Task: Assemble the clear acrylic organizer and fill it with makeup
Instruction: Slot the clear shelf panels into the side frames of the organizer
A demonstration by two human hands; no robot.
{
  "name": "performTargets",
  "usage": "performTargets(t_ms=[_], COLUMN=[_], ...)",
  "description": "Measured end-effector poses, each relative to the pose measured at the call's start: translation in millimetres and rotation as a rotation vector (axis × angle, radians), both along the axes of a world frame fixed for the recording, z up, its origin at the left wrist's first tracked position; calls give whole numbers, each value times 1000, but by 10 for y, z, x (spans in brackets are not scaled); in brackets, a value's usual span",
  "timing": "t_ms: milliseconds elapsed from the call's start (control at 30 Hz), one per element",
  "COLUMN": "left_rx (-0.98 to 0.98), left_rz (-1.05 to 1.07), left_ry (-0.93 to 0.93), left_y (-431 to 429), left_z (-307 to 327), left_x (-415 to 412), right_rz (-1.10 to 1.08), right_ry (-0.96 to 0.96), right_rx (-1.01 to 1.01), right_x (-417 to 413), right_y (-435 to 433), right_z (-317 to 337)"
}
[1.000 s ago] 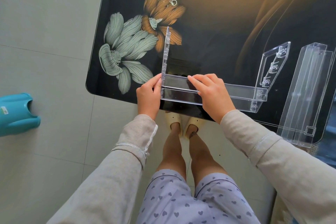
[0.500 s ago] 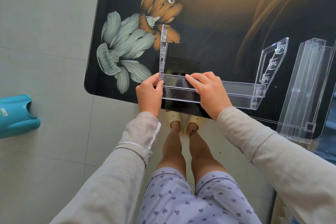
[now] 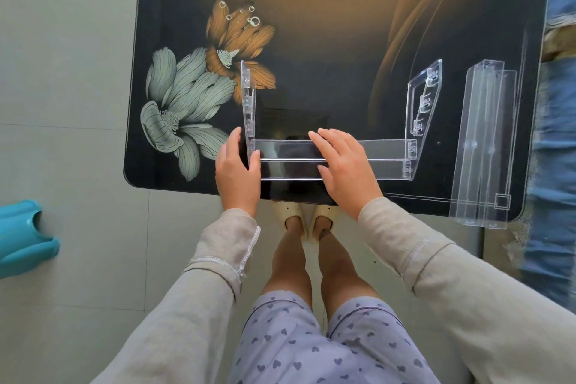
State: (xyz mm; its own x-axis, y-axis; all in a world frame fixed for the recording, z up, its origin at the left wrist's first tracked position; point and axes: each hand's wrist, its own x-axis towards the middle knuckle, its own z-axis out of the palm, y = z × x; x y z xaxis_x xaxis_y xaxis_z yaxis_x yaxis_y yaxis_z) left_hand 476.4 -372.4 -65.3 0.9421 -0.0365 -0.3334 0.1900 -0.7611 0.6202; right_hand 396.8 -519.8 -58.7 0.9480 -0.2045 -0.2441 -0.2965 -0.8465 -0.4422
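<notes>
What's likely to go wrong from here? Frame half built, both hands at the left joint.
1. The spare shelf stack overhangs the table edge; a nudge may drop it.
2. The left hand grips the left side panel and the right hand presses the front shelf, so nothing steadies the right side panel; its clips might pop loose.
3. The front shelf sits near that edge; pushing could slide it off.

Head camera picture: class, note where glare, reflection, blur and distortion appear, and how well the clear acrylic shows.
Head view: warm glare washes the glossy table farther out; dark reflections sit behind the acrylic frame; the right margin is blurred; table edges bow, wide-angle; spare acrylic pieces show mainly as bright outlines.
</notes>
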Motion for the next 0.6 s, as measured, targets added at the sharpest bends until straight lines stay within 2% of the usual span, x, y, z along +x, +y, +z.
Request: performTargets(t_ms=[133,200,267,367,467,533,600], left_rx=[103,156,144,103,154,179,149], left_rz=[-94,-293,-543,-837,-1049,-1091,-1054], left_ry=[-284,-474,-573,-514,-280,-178,-152], left_y=[-120,-229,-410,-815,-1227,-1418,-1545], left_z=[77,100,101,88,41,-47,-107], left_x=[-73,-106,-161,-296,-445,-528,-592], right_rz=[-314,-473,-641,-872,-927,-882,-836], right_ry=[-157,-189,-170,-89,30,101,113], right_rx=[95,99,112,189,301,328,304], right_x=[-398,-577,-698,-732,-662,-634,-632], right_y=[-257,-429,-587,-773,-891,-907,-896], right_z=[115,130,128,94,57,45,36])
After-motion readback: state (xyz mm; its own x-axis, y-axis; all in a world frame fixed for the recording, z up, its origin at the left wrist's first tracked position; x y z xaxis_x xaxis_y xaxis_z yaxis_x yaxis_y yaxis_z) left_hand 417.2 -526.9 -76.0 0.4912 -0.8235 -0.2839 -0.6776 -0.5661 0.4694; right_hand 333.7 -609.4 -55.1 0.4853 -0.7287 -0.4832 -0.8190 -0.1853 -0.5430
